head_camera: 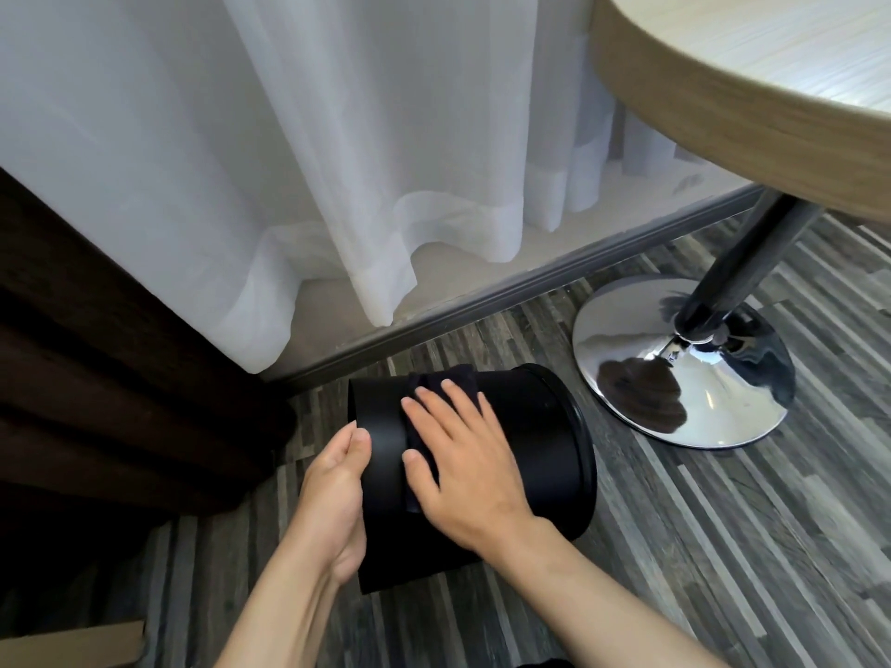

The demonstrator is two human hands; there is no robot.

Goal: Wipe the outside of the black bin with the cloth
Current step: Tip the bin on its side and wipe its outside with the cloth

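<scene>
The black bin (540, 441) lies on its side on the wood-pattern floor, base to the left and rim to the right. My left hand (335, 503) cups the base end and holds the bin steady. My right hand (463, 465) lies flat on the bin's upper side, fingers spread, pressing a dark cloth (455, 380) against the wall. The cloth is nearly the bin's colour; only its far end and an edge under my palm show.
A white sheer curtain (299, 185) hangs behind the bin above a grey floor track. A dark curtain (96, 402) stands at left. A round table (771, 89) on a chrome pedestal base (684, 364) stands just right of the bin. A cardboard piece (72, 646) lies at the bottom left.
</scene>
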